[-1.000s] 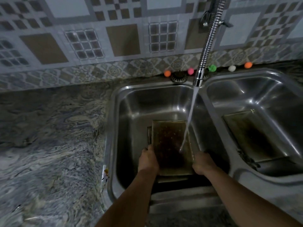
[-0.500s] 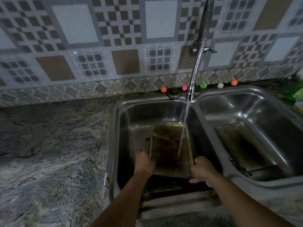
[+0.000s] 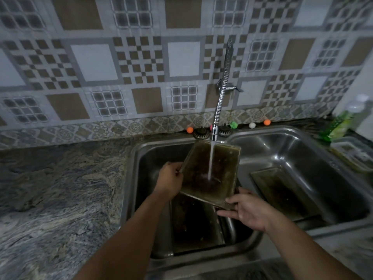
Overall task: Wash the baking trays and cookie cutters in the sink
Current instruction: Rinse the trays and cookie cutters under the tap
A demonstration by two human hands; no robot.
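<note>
I hold a dark, stained baking tray (image 3: 220,164) tilted up over the left sink basin (image 3: 141,170). Water from the spring tap (image 3: 219,110) hits the middle of the tray. My left hand (image 3: 170,178) grips the tray's left edge. My right hand (image 3: 247,209) supports its lower right corner from below, fingers spread. A second tray (image 3: 193,221) lies flat in the left basin under the held one. A third tray (image 3: 278,190) rests on the floor of the right basin (image 3: 282,144). No cookie cutters are visible.
A marbled stone counter (image 3: 60,188) spreads to the left of the sink. Small coloured balls (image 3: 189,129) line the ledge behind the basins. A green bottle (image 3: 341,124) and a clear container (image 3: 353,152) stand at the right of the sink.
The tray has been lifted out of the left basin and tilted up under the water stream. My right hand has shifted from gripping the edge to supporting the lower corner.
</note>
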